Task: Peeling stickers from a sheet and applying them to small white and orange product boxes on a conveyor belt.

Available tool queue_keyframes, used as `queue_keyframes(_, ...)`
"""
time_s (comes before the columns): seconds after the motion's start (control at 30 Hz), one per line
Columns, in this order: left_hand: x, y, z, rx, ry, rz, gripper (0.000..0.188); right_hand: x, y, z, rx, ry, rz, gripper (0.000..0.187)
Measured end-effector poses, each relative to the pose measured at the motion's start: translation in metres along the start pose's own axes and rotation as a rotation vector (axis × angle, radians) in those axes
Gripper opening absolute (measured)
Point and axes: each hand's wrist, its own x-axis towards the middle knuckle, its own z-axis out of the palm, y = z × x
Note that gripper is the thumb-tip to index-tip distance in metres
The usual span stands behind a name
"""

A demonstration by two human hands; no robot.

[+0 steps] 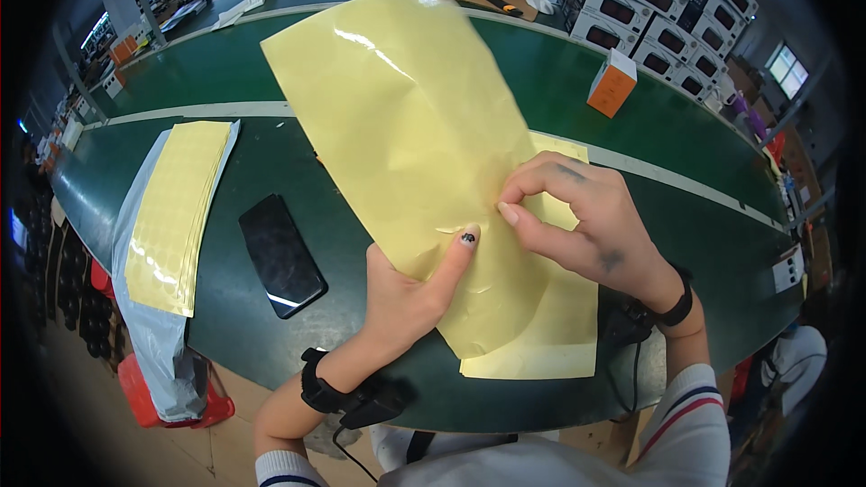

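A large glossy yellow sheet (397, 117) is raised over the green table, bent and tilted away from me. My left hand (410, 298) grips its lower part, thumb on top and the other fingers hidden beneath. At the sheet's right side, my right hand (586, 225) has its thumb and forefinger pinched together against the surface; whether a bit of the sheet is between the tips is too small to make out. Under the raised sheet, more yellow sheets (559, 343) lie flat on the table, partly covered.
A black phone (282, 257) lies left of my hands. Further left, a stack of yellow sticker sheets (176, 216) rests on a grey plastic bag (162, 365) hanging over the table edge. An orange-and-white box (612, 83) stands at back right, before piled boxes (622, 13). A red stool (140, 392) is below.
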Motion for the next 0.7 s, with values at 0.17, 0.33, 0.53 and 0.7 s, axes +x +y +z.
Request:
queue_keyframes(0.17,0.000,0.000,-0.001,0.008,0.018,-0.018,0.015,0.000,0.002,0.012,-0.166,0.106,-0.164,0.020)
queue_keyframes(0.33,0.001,0.001,0.001,0.062,0.035,-0.005,0.014,-0.002,0.008,0.023,-0.175,0.151,-0.214,0.019)
queue_keyframes(0.53,0.000,0.003,0.000,0.011,0.030,-0.055,0.014,-0.001,0.011,0.026,-0.013,0.143,-0.118,0.013)
queue_keyframes(0.7,0.001,0.003,0.001,-0.044,0.030,-0.072,0.015,0.003,0.011,0.022,0.072,0.068,0.023,0.009)
